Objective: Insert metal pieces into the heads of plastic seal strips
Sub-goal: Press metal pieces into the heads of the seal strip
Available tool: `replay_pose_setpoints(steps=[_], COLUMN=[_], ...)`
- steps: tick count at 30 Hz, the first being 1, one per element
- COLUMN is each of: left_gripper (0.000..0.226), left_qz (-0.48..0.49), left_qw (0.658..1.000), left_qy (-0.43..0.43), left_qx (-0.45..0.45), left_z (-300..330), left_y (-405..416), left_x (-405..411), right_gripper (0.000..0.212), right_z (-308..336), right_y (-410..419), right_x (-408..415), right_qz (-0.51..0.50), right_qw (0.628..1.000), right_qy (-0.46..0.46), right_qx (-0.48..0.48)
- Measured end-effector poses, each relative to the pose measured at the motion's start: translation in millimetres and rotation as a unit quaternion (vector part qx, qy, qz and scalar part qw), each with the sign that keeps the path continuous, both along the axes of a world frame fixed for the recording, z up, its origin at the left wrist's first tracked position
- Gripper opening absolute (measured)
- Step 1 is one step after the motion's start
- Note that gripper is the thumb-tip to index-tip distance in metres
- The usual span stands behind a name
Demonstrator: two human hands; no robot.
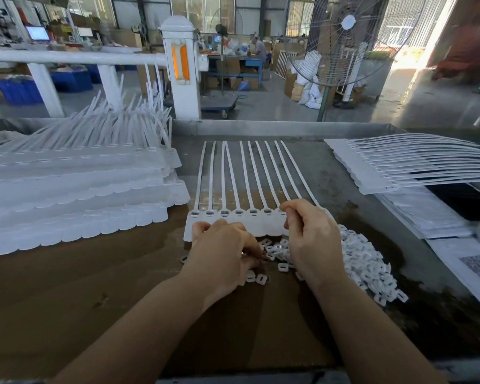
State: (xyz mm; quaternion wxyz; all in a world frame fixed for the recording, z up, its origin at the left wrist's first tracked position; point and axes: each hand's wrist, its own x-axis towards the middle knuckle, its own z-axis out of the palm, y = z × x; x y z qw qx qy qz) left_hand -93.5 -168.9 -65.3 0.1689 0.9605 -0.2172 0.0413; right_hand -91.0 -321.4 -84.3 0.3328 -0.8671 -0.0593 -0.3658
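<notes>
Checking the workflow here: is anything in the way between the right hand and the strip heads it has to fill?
Nothing visible does. The right hand sits directly at the row of strip heads, fingers pinched at the right end; the loose pieces lie nearer the person, beside it.

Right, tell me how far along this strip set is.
Done: the heads left of the right hand show dark inserts in their slots. In hand: the right hand pinches something small at the next head; the left hand rests in the pile of pieces. Left: the heads hidden under the right hand, and the stack at left, state unclear.
</notes>
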Motion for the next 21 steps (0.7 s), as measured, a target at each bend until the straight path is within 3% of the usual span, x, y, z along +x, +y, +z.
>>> replay_pose_setpoints(steps=[21], left_gripper=[0.016], left_qz=[0.006], left_qw=[0.999], left_qy=[-0.028], left_qx=[-0.03], left_z=[-0.6], left_y=[5.6], left_x=[7.3], right_gripper=[0.023], right_z=[-5.0], right_y=[-0.3], right_x=[0.9], right_qz=[0.004], right_qw=[1.0], right_qy=[-0.004], right_qx=[-0.014])
